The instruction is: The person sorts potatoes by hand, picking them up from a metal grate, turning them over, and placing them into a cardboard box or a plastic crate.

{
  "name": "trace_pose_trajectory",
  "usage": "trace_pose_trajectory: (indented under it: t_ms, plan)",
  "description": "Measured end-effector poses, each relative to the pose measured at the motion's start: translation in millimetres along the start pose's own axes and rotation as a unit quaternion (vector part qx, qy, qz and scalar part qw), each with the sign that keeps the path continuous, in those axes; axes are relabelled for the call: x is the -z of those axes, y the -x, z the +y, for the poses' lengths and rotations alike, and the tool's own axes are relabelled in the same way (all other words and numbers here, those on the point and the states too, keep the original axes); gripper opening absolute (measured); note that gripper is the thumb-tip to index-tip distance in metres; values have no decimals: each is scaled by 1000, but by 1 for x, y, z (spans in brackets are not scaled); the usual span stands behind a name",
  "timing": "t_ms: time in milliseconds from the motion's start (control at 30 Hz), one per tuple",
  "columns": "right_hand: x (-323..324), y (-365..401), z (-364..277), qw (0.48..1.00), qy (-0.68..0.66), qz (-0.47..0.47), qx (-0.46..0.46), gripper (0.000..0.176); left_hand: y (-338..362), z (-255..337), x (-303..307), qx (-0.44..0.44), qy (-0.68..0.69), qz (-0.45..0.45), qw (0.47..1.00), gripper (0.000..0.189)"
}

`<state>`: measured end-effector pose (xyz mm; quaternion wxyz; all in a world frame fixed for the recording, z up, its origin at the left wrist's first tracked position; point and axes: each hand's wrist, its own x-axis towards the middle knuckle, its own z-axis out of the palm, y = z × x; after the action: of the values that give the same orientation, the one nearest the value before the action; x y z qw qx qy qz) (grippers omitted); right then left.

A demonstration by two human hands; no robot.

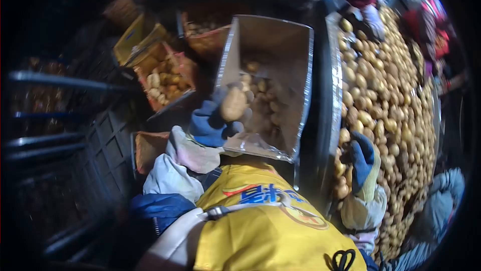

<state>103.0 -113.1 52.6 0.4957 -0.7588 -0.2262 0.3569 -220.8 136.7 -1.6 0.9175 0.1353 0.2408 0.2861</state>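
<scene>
My left hand (208,123), in a blue work glove, is raised over the near left side of a deep cardboard-lined box. Its fingers are closed around a large brownish potato (234,104). Several potatoes (263,88) lie on the bottom of that box (306,70). To the right, my right hand (363,161), in a blue glove with a pale yellow cuff, rests among the heaped potatoes (386,100) near the metal edge of the sorting table. Its fingers bend down at the potatoes, and what lies under the palm is hidden.
A metal rail (332,100) borders the potato table. Across it are another person's gloved hand (373,20) and a person in red (441,35); a grey-blue sleeve (443,201) is at lower right. Left stand an orange-lined crate of potatoes (165,80), a yellow crate (138,40) and a grey crate (107,138).
</scene>
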Motion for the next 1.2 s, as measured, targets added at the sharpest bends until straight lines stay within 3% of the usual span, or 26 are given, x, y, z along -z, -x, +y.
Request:
trace_pose_trajectory:
  t_ms: [33, 133, 267, 400, 433, 500, 567, 633, 700, 733, 767, 800, 900, 967, 1067, 1100, 1167, 1200]
  plan:
    - [-5, 1, 4, 1000, -2, 1, 10, 32, 9, 1, 1, -27, -54, 67, 996, 49]
    - [-17, 4, 3, 999, -9, -31, -1, 32, 32, 6, 21, -78, -63, 17, 995, 40]
    - [-48, 10, -7, 997, 51, -63, 7, 32, 61, 15, 21, -126, -62, 245, 959, 42]
    - [-86, 12, -20, 983, 67, -168, 40, 33, 95, 24, 36, -152, 17, 181, 972, 48]
    - [-97, 13, -16, 984, 26, -174, 17, 33, 100, 26, 38, -142, 27, 183, 972, 50]
    - [-126, 8, -20, 967, 63, -239, 55, 40, 102, 26, 41, -115, 48, 180, 976, 54]
    - [-164, 0, -37, 906, 169, -331, 203, 55, 102, 21, 30, -99, 46, 166, 980, 56]
    - [-207, 7, -78, 875, 251, -387, 147, 67, 101, 15, 27, -76, 55, 126, 988, 57]
    - [-243, 5, -75, 842, 273, -415, 210, 71, 100, 10, 29, -45, 76, 61, 994, 57]
    - [-258, -10, -32, 824, 224, -384, 351, 70, 102, 10, 29, -47, 59, 30, 997, 57]
    - [-264, -10, -24, 860, 134, -424, 250, 69, 104, 10, 29, -50, 42, -1, 998, 57]
    - [-268, -10, -20, 878, 43, -455, 145, 68, 107, 8, 33, -47, 35, 40, 997, 57]
    - [-263, -9, -36, 858, -148, -476, -125, 63, 110, 10, 31, -41, 20, 125, 991, 55]
    - [-255, -6, -41, 863, -172, -446, -162, 62, 110, 9, 44, -28, -23, 189, 981, 55]
    - [-275, -3, -26, 937, -108, -332, -4, 62, 109, 5, 55, -55, -277, 207, 937, 57]
    - [-280, -2, -28, 942, 19, -313, 119, 62, 107, 4, 58, -77, -297, 183, 934, 57]
    - [-286, 13, -58, 831, 273, -346, 340, 66, 105, 1, 64, -116, -274, 132, 945, 59]
    - [-287, 15, -51, 762, 313, -331, 460, 69, 105, -1, 69, -129, -246, 109, 955, 59]
